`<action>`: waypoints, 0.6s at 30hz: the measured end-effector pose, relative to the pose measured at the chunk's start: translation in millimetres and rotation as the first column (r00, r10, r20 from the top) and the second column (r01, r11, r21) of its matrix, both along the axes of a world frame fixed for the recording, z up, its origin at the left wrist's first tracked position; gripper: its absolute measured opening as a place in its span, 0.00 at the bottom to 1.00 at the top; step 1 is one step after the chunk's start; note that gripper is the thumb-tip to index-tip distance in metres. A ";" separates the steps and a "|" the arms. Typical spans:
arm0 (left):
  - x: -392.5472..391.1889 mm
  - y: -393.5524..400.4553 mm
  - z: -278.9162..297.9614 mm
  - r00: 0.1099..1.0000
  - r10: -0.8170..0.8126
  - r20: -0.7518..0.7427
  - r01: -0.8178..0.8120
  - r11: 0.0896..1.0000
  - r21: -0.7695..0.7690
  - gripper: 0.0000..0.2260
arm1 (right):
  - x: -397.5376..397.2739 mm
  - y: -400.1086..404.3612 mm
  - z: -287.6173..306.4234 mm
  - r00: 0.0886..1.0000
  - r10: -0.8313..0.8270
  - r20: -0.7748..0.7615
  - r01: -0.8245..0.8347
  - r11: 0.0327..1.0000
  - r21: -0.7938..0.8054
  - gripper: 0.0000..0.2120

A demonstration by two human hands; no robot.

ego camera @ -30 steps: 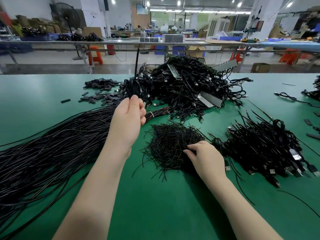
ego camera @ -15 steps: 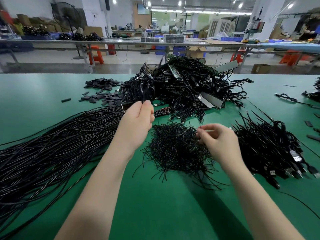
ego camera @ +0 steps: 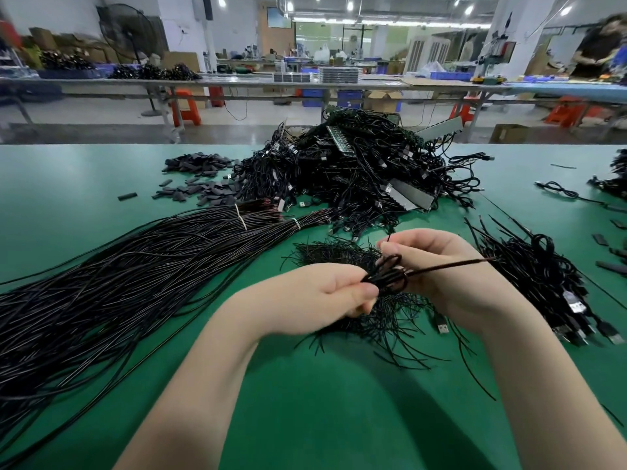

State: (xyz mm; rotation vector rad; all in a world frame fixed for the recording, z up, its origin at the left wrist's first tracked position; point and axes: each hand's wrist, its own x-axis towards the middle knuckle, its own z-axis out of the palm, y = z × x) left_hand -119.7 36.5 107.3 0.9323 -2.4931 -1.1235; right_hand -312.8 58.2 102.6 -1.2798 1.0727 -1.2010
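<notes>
Found the left hand (ego camera: 315, 296) raised just over the desk (ego camera: 305, 418), fingers (ego camera: 368, 293) curled and clamped on a small coiled cable (ego camera: 388, 278). Saw the right hand (ego camera: 451, 276) against the coil's far side, fingers (ego camera: 390, 247) pinched together on a thin twist tie (ego camera: 388, 237), with the tip poking up. Noted the cable's loose tail (ego camera: 468, 262) running off to the right across that hand, and a USB plug (ego camera: 441, 328) dangling below.

Judged the step as binding: coil made, tie brought to it, not yet wound round. Reckoned the next move called for keeping the loops squeezed flat while passing the tie round the coil's waist and twisting the ends.

Marked the pile of ties (ego camera: 332, 254) directly beneath both hands, the long cable bundle (ego camera: 135, 283) close on the left, and the pile of plugged cables (ego camera: 543, 286) just beside the right wrist. Logged the tangled heap (ego camera: 356, 171) farther back. Found bare green room only toward the near edge, between the forearms. Judged a set-down to the right short but crowded, with snagging on stray ends likely.
</notes>
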 end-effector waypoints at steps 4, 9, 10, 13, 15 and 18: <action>-1.8 2.6 1.3 1.000 0.011 0.026 -0.011 1.000 0.013 0.13 | -5.2 2.6 1.5 0.997 0.057 -0.045 -0.057 0.998 0.014 0.10; -3.5 6.8 4.5 0.993 -0.014 0.114 0.013 1.000 0.010 0.12 | -10.0 3.0 0.7 0.993 0.106 -0.056 -0.103 0.993 0.064 0.09; -4.4 7.7 4.5 0.988 -0.014 0.152 0.015 1.000 -0.010 0.12 | -11.1 3.2 1.0 0.989 0.126 -0.072 -0.120 0.989 0.082 0.09; -9.2 11.1 2.4 0.964 0.018 0.266 0.006 0.996 -0.089 0.12 | -14.9 5.2 1.4 0.971 0.200 -0.131 -0.181 0.973 0.142 0.10; -12.6 13.3 0.9 0.952 0.048 0.304 -0.007 0.991 -0.135 0.12 | -17.6 7.8 2.1 0.963 0.236 -0.132 -0.210 0.960 0.184 0.08; -16.7 15.6 -1.5 0.941 0.063 0.334 -0.014 0.989 -0.148 0.12 | -20.0 10.1 3.7 0.955 0.252 -0.157 -0.221 0.956 0.191 0.07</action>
